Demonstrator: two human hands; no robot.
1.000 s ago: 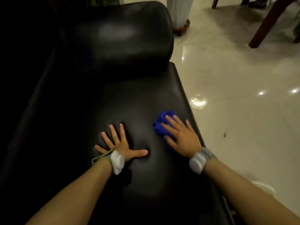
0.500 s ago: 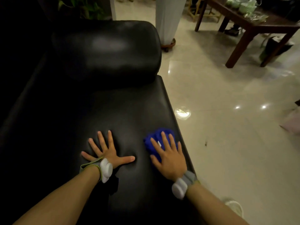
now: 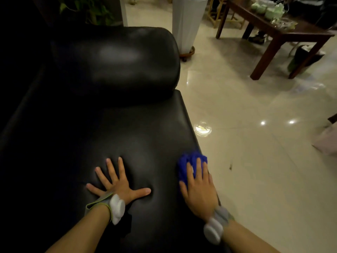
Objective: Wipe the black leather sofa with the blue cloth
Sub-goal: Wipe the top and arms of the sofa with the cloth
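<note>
Rightward goes the blue cloth [image 3: 189,166] since a moment ago, out from the middle of the black leather sofa [image 3: 127,125] seat to its floor-side edge, and the right hand [image 3: 198,187] has travelled with it. That hand lies flat on top of the cloth, fingers straight and pressing down, no curl round it, so the grip is an open palm push. Bunched in a lump, the cloth has its longer run pointing away from the person, toward the sofa's rolled armrest [image 3: 116,59], and it pokes out beyond the fingertips. Whether a corner hangs over the seat edge is hard to say in this dim light.

Left hand [image 3: 116,183] is planted on the middle of the seat, fingers splayed wide and flat, thumb pointing toward the cloth, holding nothing; the leather dimples under it. Both wrists carry a grey band with a white puck, left band [image 3: 114,209] and right band [image 3: 215,229].

Beyond the sofa's armrest stands a tall white planter [image 3: 186,24] on a wheeled base, with green leaves [image 3: 87,10] in the dark behind the sofa. Off the seat edge spreads the glossy cream floor [image 3: 255,152], catching ceiling-light reflections. Well away from the sofa, a dark wooden tabletop [image 3: 291,29] carries pale green cups [image 3: 264,8], and a dark bag [image 3: 306,57] sits under it.
</note>
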